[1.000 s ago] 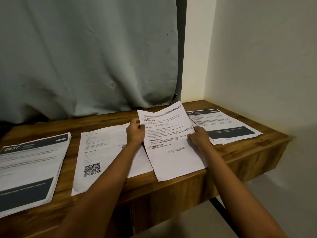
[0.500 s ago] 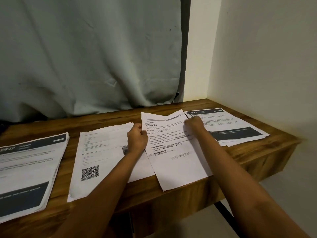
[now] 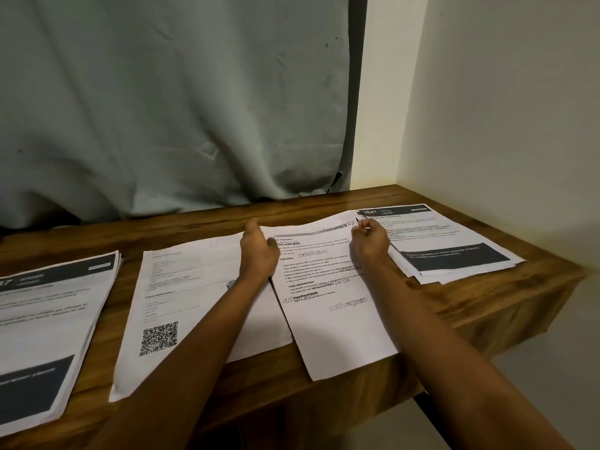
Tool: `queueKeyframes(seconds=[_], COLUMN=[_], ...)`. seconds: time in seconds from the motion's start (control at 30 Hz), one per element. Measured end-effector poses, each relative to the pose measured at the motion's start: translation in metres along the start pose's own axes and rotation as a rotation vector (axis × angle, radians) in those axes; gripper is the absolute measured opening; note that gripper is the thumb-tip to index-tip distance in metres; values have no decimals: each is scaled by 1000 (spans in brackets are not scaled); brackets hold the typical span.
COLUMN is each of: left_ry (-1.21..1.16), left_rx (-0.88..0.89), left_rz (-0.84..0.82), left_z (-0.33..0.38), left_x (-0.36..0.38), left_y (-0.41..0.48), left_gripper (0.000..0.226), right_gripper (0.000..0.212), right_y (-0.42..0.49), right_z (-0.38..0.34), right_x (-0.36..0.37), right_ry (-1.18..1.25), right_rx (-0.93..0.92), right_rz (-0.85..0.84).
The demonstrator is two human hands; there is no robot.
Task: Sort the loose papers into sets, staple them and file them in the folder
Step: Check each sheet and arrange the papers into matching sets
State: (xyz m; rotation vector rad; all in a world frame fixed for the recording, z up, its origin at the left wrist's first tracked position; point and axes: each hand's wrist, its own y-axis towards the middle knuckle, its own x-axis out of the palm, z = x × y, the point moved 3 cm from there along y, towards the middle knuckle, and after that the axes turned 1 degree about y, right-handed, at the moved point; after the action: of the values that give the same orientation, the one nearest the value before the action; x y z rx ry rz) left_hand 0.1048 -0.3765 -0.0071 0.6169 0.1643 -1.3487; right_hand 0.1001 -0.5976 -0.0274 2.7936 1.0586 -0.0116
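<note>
We're at the wooden desk [image 3: 487, 306], with four lots of paper laid out in a row, so this looks like the sorting step. Both hands are on the printed set [image 3: 337, 319], which sits right of centre with its near edge hanging over the desk's front. The left hand [image 3: 259, 251] grips the far left corner, fingers curled round the edge. The right hand [image 3: 370, 243] pinches the far right corner with its fingers bunched tight together. The far edge of the set is lifted and rippled between them, and we read that as squaring the sheets up.

To the left the QR-code pile [image 3: 194, 306] lies just beside the set, and its right edge may slip under it. Further left is the dark-banner stack [image 3: 48, 336], and at the far right the 2641 stack [image 3: 454, 251] sits against the wall corner.

We judge the task to be early: piles are formed, but nothing looks stapled. Next we'd want the corners flush and held firm for a staple. No stapler or folder is in view, though, so one hand will have to let go and fetch them.
</note>
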Motion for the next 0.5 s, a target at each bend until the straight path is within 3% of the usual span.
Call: queueKeyframes(seconds=[0.1, 0.23, 0.33, 0.5], left_ry=[181, 405, 593, 772], left_rx=[132, 351, 320, 249], left_rz=[-1, -241, -407, -470], left_z=[1, -1, -13, -24], left_x=[6, 29, 41, 47], left_y=[0, -7, -8, -8], left_gripper=[55, 54, 66, 76], right_gripper=[11, 12, 24, 33], right_y=[1, 3, 0, -6], right_z=[2, 5, -1, -5], right_x=[3, 7, 6, 8], right_ry=[-89, -182, -343, -649], right_rx=[-65, -95, -126, -244], right_rz=[-28, -19, -49, -162])
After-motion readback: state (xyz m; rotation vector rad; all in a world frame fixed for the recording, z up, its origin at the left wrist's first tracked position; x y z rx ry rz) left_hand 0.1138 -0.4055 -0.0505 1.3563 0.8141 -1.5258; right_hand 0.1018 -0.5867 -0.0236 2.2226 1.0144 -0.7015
